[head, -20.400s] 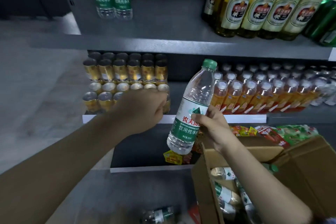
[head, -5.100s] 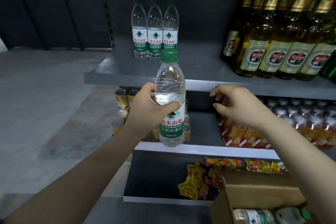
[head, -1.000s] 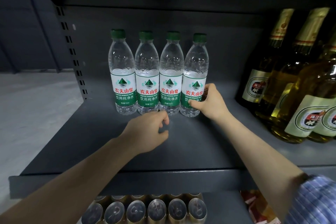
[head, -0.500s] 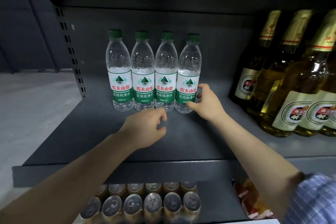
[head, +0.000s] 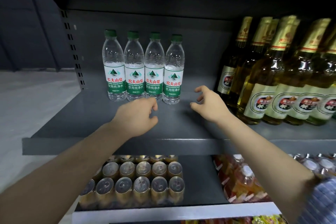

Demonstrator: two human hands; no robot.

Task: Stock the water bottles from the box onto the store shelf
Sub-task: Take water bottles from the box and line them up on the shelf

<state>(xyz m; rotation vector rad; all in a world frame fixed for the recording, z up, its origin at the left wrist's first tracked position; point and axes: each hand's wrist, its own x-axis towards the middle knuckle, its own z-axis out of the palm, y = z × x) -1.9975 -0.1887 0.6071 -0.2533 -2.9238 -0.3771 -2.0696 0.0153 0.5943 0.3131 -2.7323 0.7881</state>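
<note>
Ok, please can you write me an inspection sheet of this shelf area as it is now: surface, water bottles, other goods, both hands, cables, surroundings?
Surface: grey metal shelf, bare in front of the bottles.
Job's things: four water bottles with green caps, upright in one row at the back, labels facing out, side by side. The box is not in view.
Clutter: glass beer bottles on the same shelf at right; gold cans and packaged orange drinks on the shelf below.
Hands: left hand loosely curled, holding nothing, just in front of the row; right hand fingers relaxed, apart from the rightmost bottle.
Cables: nothing seen.
Surroundings: slotted upright at left, pale floor beyond.
</note>
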